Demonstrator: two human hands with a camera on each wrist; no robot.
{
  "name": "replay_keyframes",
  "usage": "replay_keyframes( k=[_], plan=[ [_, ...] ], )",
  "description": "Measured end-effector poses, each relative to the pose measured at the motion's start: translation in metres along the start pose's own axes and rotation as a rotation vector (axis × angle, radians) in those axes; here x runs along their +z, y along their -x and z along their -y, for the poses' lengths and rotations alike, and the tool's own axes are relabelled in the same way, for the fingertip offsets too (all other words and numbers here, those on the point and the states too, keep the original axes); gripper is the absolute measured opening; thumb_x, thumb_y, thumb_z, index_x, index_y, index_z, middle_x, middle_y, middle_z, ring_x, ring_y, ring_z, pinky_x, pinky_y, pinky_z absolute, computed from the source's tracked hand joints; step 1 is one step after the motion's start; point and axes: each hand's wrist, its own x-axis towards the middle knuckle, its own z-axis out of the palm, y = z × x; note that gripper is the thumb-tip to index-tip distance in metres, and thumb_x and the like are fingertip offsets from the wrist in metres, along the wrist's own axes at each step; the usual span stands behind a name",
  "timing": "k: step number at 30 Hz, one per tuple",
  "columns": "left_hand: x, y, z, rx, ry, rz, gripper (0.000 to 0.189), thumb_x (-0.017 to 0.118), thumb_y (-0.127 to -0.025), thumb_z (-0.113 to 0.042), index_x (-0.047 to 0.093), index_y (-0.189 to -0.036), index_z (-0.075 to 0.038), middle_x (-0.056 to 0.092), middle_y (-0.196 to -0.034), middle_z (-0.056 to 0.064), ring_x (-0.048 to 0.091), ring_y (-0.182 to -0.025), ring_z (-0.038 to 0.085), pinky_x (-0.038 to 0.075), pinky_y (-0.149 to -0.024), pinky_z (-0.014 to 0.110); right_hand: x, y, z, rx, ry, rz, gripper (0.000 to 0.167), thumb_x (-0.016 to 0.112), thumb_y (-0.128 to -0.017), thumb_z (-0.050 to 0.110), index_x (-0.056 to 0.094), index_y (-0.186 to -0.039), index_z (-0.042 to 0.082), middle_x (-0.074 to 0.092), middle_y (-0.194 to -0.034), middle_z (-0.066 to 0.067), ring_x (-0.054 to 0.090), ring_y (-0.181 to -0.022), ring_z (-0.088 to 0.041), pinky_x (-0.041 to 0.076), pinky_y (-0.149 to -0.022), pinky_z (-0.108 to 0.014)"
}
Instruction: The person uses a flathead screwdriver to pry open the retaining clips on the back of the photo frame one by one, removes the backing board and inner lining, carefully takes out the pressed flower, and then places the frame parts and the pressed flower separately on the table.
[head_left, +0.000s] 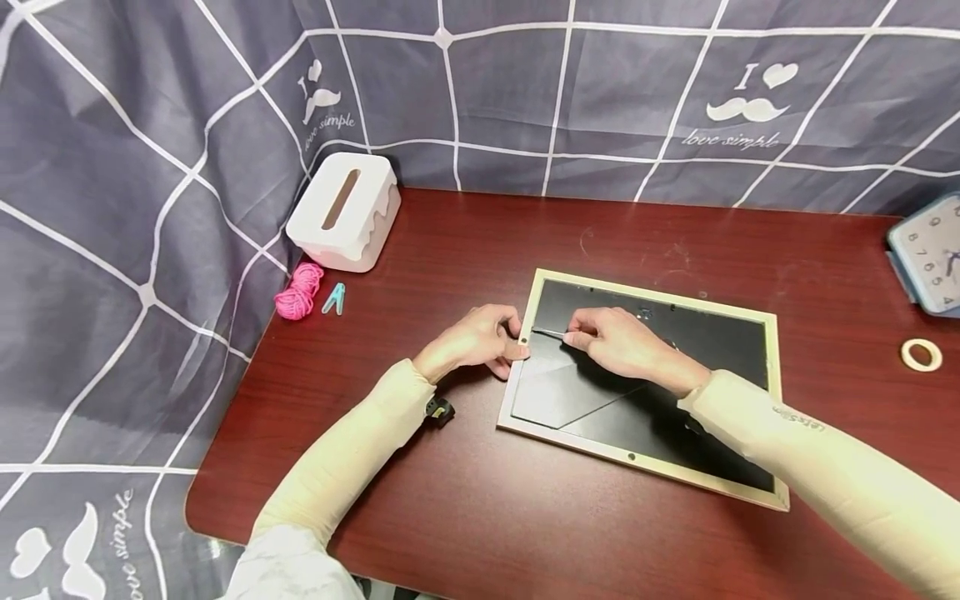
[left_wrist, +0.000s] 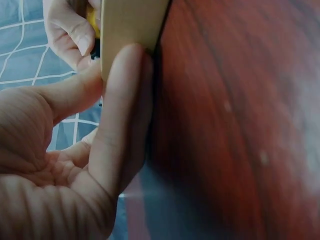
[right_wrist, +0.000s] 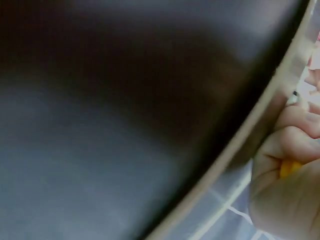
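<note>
A picture frame (head_left: 645, 292) with a pale wooden border lies on the table, its black backing board (head_left: 723, 342) facing up. My left hand (head_left: 480, 337) grips the left border, thumb on top and fingers along the outer side; the left wrist view shows them against the pale wood (left_wrist: 134, 25). Over the backing, my right hand (head_left: 618, 343) holds a screwdriver (head_left: 549, 332) with a thin metal shaft. Its tip is at the inner edge of the left border, near the left thumb. Part of its yellow handle (right_wrist: 289, 168) shows between the right fingers, the remainder hidden.
Pink yarn (head_left: 298, 292), a light-blue clip (head_left: 334, 299) and a white tissue box (head_left: 352, 212) are at the table's back left. On the right are a tape roll (head_left: 921, 355) and a clock (head_left: 930, 254). A grey checked curtain (head_left: 502, 92) hangs behind the table.
</note>
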Motion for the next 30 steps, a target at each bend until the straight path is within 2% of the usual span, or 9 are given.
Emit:
replay_keyframes(
  k=[4,7,9,10,14,16,17,23,30],
  plan=[
    [-0.004,-0.004,-0.001,0.022,0.013,-0.031,0.016,0.082,-0.097,-0.007,0.068,-0.104,0.000,0.073,-0.077,0.008,0.075,-0.061,0.015,0.072,-0.068,0.036,0.001,0.005,0.000,0.011,0.052,-0.015,0.012,0.071,-0.104,0.036,0.069,-0.092,0.034,0.057,-0.066,0.014,0.054,-0.064,-0.009,0.043,-0.061,-0.028],
    [-0.008,-0.010,-0.005,0.116,-0.040,-0.105,0.010,0.079,-0.099,-0.006,0.076,-0.106,0.000,0.076,-0.083,0.013,0.075,-0.063,0.015,0.072,-0.067,0.035,-0.015,0.022,0.027,0.028,0.000,-0.016,0.011,0.069,-0.105,0.028,0.071,-0.094,0.026,0.055,-0.066,0.010,0.050,-0.063,-0.011,0.040,-0.060,-0.028],
    [-0.011,-0.015,-0.010,0.191,-0.161,-0.182,0.012,0.077,-0.101,-0.012,0.080,-0.110,-0.004,0.079,-0.089,0.012,0.076,-0.064,0.017,0.071,-0.067,0.034,-0.027,0.034,0.045,0.046,-0.048,-0.019,0.011,0.068,-0.106,0.023,0.073,-0.097,0.020,0.056,-0.068,0.008,0.049,-0.064,-0.012,0.039,-0.062,-0.028],
    [-0.015,-0.026,-0.007,0.234,-0.233,-0.221,0.015,0.077,-0.102,-0.018,0.081,-0.113,-0.008,0.082,-0.093,0.008,0.076,-0.068,0.015,0.071,-0.072,0.032,-0.033,0.041,0.054,0.063,-0.076,-0.020,0.012,0.067,-0.106,0.022,0.073,-0.098,0.017,0.057,-0.069,0.006,0.050,-0.066,-0.012,0.040,-0.063,-0.028],
    [-0.016,-0.044,-0.024,0.345,-0.563,-0.344,0.027,0.076,-0.102,-0.027,0.080,-0.126,-0.015,0.081,-0.116,0.002,0.078,-0.101,0.019,0.065,-0.095,0.035,-0.040,0.056,0.064,0.138,-0.163,-0.049,0.017,0.063,-0.108,0.022,0.072,-0.099,0.012,0.061,-0.072,0.002,0.056,-0.069,-0.014,0.043,-0.064,-0.028],
    [-0.015,-0.056,-0.030,0.388,-0.681,-0.345,0.030,0.075,-0.103,-0.028,0.078,-0.129,-0.012,0.077,-0.125,0.004,0.070,-0.118,0.023,0.060,-0.106,0.037,-0.040,0.062,0.064,0.177,-0.199,-0.066,0.018,0.062,-0.109,0.024,0.071,-0.099,0.011,0.061,-0.072,0.002,0.058,-0.069,-0.014,0.045,-0.063,-0.027],
    [-0.014,-0.062,-0.034,0.409,-0.723,-0.327,0.027,0.075,-0.104,-0.029,0.078,-0.124,-0.011,0.075,-0.120,0.005,0.068,-0.119,0.025,0.059,-0.105,0.037,-0.040,0.064,0.064,0.192,-0.213,-0.073,0.019,0.062,-0.110,0.024,0.071,-0.099,0.011,0.061,-0.072,0.002,0.058,-0.069,-0.015,0.045,-0.062,-0.027],
    [-0.009,-0.087,-0.046,0.460,-0.967,-0.243,0.025,0.068,-0.110,-0.033,0.075,-0.104,-0.010,0.072,-0.097,0.007,0.067,-0.100,0.026,0.059,-0.090,0.037,-0.039,0.072,0.063,0.258,-0.274,-0.091,0.021,0.061,-0.110,0.025,0.070,-0.103,0.008,0.062,-0.074,0.000,0.059,-0.069,-0.015,0.046,-0.060,-0.026],
    [-0.001,-0.080,-0.056,0.405,-1.078,-0.273,0.031,0.065,-0.111,-0.033,0.079,-0.099,-0.008,0.077,-0.100,0.010,0.073,-0.101,0.030,0.068,-0.086,0.045,-0.041,0.075,0.062,0.295,-0.239,-0.124,0.022,0.059,-0.110,0.025,0.071,-0.104,0.007,0.066,-0.075,0.000,0.061,-0.071,-0.015,0.047,-0.065,-0.027]
  ],
)
